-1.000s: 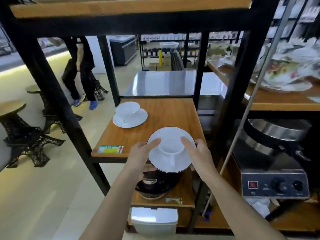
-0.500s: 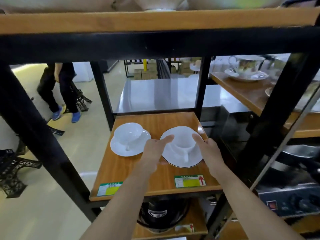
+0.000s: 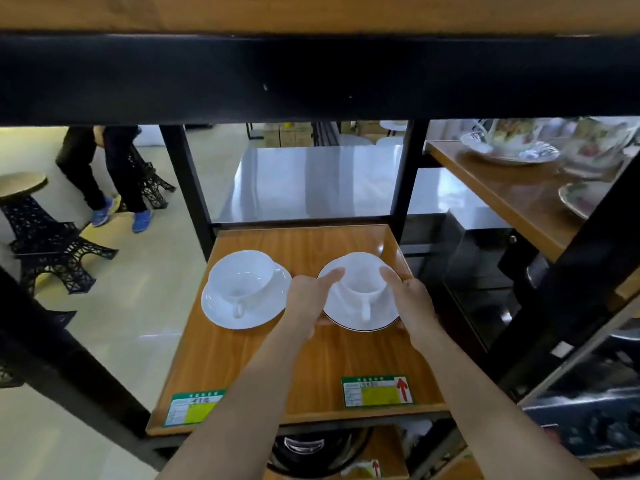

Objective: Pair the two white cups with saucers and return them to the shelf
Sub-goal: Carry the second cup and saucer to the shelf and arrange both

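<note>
On the wooden shelf (image 3: 304, 368) a white cup (image 3: 244, 280) sits on its white saucer (image 3: 221, 313) at the left, handle toward me. To its right a second white cup (image 3: 362, 287) rests on a dark-rimmed saucer (image 3: 377, 318). My left hand (image 3: 310, 297) grips that saucer's left edge and my right hand (image 3: 410, 294) grips its right edge, thumbs on top. The saucer is at shelf level, close to the first set; whether it rests on the wood I cannot tell.
A black beam (image 3: 311, 74) of the upper shelf hangs close overhead. Black posts (image 3: 405, 181) frame the shelf. Price labels (image 3: 377, 391) lie at its front edge. Patterned dishes (image 3: 512, 147) stand on the right shelf. A person's legs (image 3: 104, 174) and black stools (image 3: 45, 237) are at left.
Both hands carried the cup and saucer from in front of the shelf edge onto the shelf, beside the first set. My head moved closer and lower under the upper shelf.
</note>
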Available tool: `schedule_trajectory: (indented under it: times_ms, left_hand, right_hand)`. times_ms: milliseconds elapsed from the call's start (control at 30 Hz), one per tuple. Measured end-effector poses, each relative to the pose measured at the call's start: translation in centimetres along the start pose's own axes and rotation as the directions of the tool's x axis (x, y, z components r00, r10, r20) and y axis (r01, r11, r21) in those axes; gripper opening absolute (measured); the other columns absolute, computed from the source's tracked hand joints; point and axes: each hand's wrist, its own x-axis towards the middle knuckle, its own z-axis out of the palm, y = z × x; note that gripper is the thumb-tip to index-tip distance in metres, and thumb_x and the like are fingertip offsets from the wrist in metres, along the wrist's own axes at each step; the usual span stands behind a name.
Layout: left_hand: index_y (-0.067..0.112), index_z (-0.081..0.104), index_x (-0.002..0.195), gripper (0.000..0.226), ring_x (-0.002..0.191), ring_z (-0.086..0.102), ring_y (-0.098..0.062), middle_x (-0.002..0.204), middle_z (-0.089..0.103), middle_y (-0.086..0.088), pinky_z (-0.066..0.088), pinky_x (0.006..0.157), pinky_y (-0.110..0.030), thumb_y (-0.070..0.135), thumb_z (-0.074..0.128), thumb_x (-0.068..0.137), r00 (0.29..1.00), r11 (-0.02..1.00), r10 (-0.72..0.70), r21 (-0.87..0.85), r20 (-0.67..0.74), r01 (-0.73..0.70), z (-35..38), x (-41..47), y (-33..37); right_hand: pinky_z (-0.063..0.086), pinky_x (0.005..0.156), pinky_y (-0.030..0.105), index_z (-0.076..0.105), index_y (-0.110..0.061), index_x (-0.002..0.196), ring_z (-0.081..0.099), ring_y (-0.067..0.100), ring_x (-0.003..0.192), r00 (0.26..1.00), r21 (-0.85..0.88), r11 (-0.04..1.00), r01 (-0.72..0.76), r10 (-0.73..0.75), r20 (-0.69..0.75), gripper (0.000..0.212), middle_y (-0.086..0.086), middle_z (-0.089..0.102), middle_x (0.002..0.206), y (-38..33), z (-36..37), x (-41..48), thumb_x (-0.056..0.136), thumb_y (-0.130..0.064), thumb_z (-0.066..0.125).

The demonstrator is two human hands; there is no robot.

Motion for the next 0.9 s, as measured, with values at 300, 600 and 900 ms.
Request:
schedule_trajectory:
  times_ms: [300, 600, 900]
  left_hand:
    - [0.010, 0.057, 0.101, 0.045, 0.095, 0.059, -0.029, 0.095, 0.062, -0.006, 0.058, 0.058, -0.036, 0.043, 0.072, 0.075, 1.000, 1.000, -0.010, -0.006, -0.029, 0.009, 0.7, 1.8, 0.5]
    - [0.009, 0.057, 0.107, 0.050, 0.098, 0.060, -0.030, 0.106, 0.063, -0.011, 0.060, 0.069, -0.042, 0.044, 0.073, 0.074, 0.998, 0.999, -0.040, -0.012, -0.053, 0.039, 1.4, 2.9, 0.0]
    - [0.010, 0.058, 0.114, 0.054, 0.097, 0.058, -0.022, 0.107, 0.064, -0.005, 0.052, 0.087, -0.040, 0.055, 0.050, 0.087, 0.995, 0.974, 0.068, 0.222, -0.078, -0.050, 1.1, 3.7, 0.5]
  right_hand:
    - [0.035, 0.052, 0.024, 0.058, -0.010, 0.107, 0.050, 0.009, 0.072, 1.000, -0.020, 1.000, -0.019, 0.019, 0.021, 0.055, -0.003, 0.053, 0.080, -0.6, 0.8, 2.8, 0.082, -0.058, 0.051]
    - [0.035, 0.052, 0.022, 0.060, -0.009, 0.094, 0.055, 0.012, 0.073, 0.999, -0.066, 0.998, 0.020, -0.017, 0.046, 0.051, -0.001, 0.056, 0.076, -0.1, 0.8, 3.9, 0.083, -0.058, 0.049]
    - [0.037, 0.091, 0.045, 0.061, -0.019, 0.101, 0.054, 0.024, 0.104, 0.987, -0.282, 0.949, 0.141, -0.158, -0.039, 0.062, 0.004, 0.062, 0.102, -0.8, 0.2, 3.6, 0.087, -0.066, 0.024]
